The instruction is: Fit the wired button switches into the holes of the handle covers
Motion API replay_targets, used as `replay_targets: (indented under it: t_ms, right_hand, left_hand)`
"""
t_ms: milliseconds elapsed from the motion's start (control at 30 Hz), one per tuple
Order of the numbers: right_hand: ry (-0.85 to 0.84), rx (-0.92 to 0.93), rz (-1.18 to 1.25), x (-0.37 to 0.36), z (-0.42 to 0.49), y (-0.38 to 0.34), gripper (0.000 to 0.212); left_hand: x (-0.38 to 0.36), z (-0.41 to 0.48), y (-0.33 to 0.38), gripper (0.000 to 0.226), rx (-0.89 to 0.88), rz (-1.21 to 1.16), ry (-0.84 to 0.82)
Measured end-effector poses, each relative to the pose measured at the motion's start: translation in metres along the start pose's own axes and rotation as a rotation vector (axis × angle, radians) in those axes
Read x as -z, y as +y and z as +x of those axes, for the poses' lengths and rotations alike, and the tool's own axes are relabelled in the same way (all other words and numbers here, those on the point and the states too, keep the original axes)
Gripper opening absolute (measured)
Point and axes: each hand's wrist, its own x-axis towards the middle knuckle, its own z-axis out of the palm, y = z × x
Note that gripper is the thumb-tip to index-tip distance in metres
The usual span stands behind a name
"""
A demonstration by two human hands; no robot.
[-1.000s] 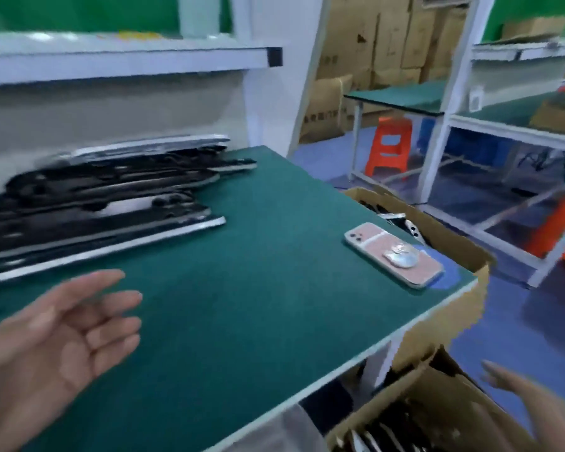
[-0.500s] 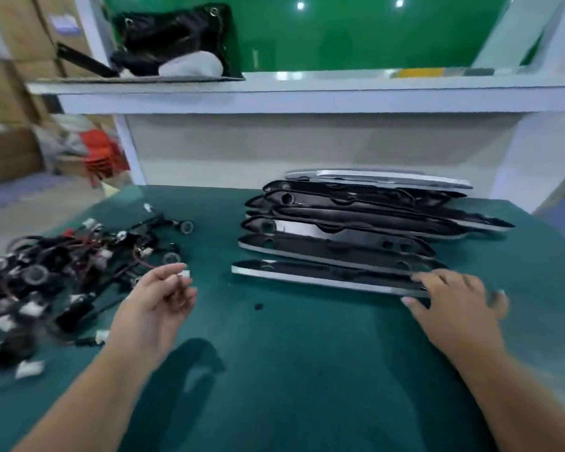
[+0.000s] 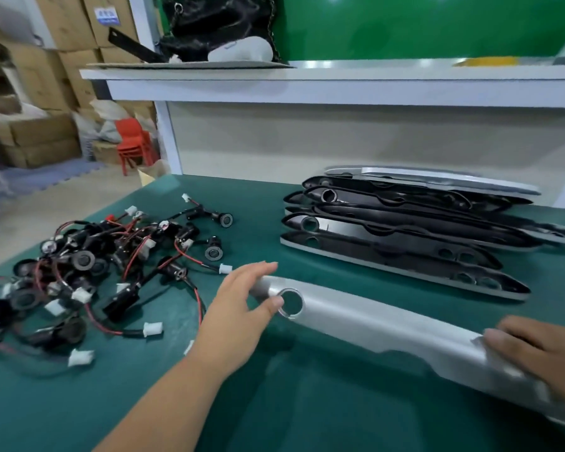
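Note:
A long silver handle cover [image 3: 388, 327] lies across the green table in front of me, outer face up, with a round hole ringed in chrome [image 3: 291, 303] near its left end. My left hand [image 3: 242, 311] grips that left end, thumb beside the hole. My right hand [image 3: 542, 350] holds the cover's right end. A tangled heap of wired button switches [image 3: 88, 272] with red and black leads and white plugs lies at the left. A stack of more handle covers [image 3: 405, 230], mostly inner face up, rests behind.
The green table [image 3: 307, 402] runs under a white shelf [image 3: 340, 83] that carries a black bag [image 3: 216, 24]. Cardboard boxes [image 3: 46, 60] and a red stool [image 3: 132, 141] stand on the floor at the far left.
My view has swung from the table's right end back to the work area. A silver cover from the front of the stack now lies nearer me, held by both hands.

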Motion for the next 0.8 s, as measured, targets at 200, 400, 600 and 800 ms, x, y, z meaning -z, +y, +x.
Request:
replay_targets:
  t_ms: [200,400,600,800]
  right_hand:
    - [-0.123,0.140,-0.141,-0.007,-0.018,0.024,0.096]
    - [-0.127,0.161,-0.137,-0.007,-0.016,0.019,0.078]
    - [-0.139,0.153,-0.152,0.001,-0.018,0.017,0.079]
    - [-0.118,0.131,-0.163,0.001,-0.016,0.014,0.083]
  left_hand:
    - [-0.002,-0.006,0.006,0.024,0.086,0.021,-0.035]
    - [0.004,0.031,0.009,0.009,0.033,0.226,0.019]
    - [0.034,0.126,-0.039,0.055,0.182,0.754,-0.140]
    - [0.037,0.143,-0.052,0.024,0.237,0.987,-0.252]
